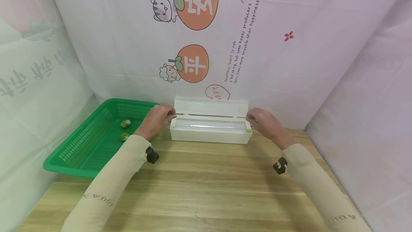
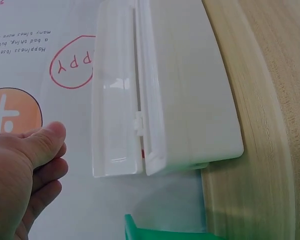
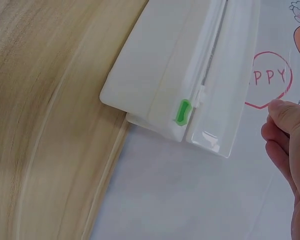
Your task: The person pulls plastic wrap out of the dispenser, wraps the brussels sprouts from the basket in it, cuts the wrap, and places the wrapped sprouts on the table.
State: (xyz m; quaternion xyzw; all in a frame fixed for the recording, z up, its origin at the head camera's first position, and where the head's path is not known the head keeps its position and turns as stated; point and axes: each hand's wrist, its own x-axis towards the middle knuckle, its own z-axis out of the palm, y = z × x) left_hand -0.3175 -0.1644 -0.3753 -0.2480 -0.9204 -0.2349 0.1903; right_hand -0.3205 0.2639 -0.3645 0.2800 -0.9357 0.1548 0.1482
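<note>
A white cling film dispenser [image 1: 210, 135] stands at the back of the table with its lid [image 1: 210, 106] raised. Inside lies a shiny roll of cling film [image 1: 209, 124]. My left hand [image 1: 159, 119] is at the dispenser's left end, thumb pressed to curled fingers in a pinch. At the right end, my right hand [image 1: 265, 122] pinches in the same way. Clear film at the fingertips is barely visible; a faint line runs by the thumb in the right wrist view. A green slider [image 3: 183, 112] sits on the dispenser's right end.
To the left stands a green plastic basket [image 1: 80, 131] holding two small green-and-white vegetables [image 1: 125, 124], their kind unclear. White printed cloth [image 1: 273, 63] encloses the back and sides. Wooden tabletop [image 1: 206, 189] extends in front of the dispenser.
</note>
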